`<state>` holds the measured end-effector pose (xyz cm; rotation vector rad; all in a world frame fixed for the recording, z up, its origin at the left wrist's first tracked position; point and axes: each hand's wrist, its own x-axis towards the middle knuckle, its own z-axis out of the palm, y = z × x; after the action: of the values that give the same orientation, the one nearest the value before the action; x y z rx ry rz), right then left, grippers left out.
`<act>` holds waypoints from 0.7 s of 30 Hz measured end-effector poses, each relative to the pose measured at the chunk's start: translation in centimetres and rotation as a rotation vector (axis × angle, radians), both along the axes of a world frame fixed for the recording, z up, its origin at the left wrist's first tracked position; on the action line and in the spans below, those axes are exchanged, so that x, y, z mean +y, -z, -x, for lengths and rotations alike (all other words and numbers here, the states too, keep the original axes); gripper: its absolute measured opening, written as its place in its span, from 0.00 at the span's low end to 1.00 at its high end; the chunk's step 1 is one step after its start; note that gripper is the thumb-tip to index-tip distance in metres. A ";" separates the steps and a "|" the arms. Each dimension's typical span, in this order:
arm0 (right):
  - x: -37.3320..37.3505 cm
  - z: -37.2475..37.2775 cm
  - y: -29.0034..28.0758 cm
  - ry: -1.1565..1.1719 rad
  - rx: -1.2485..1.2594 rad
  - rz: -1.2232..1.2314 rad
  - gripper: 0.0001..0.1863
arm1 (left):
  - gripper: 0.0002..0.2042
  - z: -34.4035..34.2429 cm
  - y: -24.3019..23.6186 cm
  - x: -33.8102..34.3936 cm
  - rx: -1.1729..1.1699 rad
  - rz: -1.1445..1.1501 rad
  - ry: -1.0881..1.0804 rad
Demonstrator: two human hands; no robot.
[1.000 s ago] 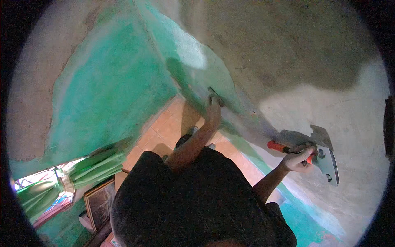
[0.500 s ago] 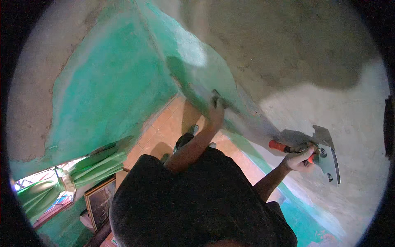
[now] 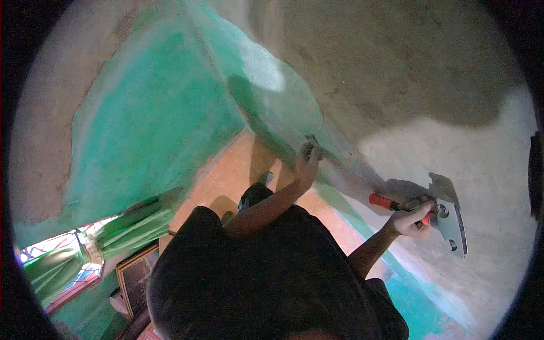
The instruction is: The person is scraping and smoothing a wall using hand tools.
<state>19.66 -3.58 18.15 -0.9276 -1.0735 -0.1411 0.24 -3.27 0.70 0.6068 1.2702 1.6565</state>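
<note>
Left hand (image 3: 307, 162) at 2 o'clock pinching small flat tool (image 3: 311, 139), right hand (image 3: 411, 222) at 4 o'clock clenched around red-handled, wide-bladed scraper (image 3: 450, 228).

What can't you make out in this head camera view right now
Small dark tool in the left hand: head view, mostly covered by that hand.
Red handle: head view, middle hidden by the right hand.
Framed picture: head view, image too dim, partly behind the black shirt.
Dark thing at far right: head view, cut off by the fisheye's edge.
</note>
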 end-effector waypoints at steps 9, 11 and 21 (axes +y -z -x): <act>-0.4 0.8 -0.7 -0.196 0.071 0.043 0.11 | 0.04 0.0 -0.1 0.0 -0.056 0.079 -0.046; 0.3 2.0 -1.6 -0.100 0.054 -0.021 0.11 | 0.05 0.2 0.0 0.3 -0.057 0.065 -0.106; -0.4 1.1 -0.6 -0.245 0.103 0.041 0.12 | 0.07 -0.6 -0.2 0.1 -0.075 0.012 -0.111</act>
<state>18.55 -4.01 18.74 -0.8237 -1.0883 0.1305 0.86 -3.19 0.88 0.4697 1.2783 1.7445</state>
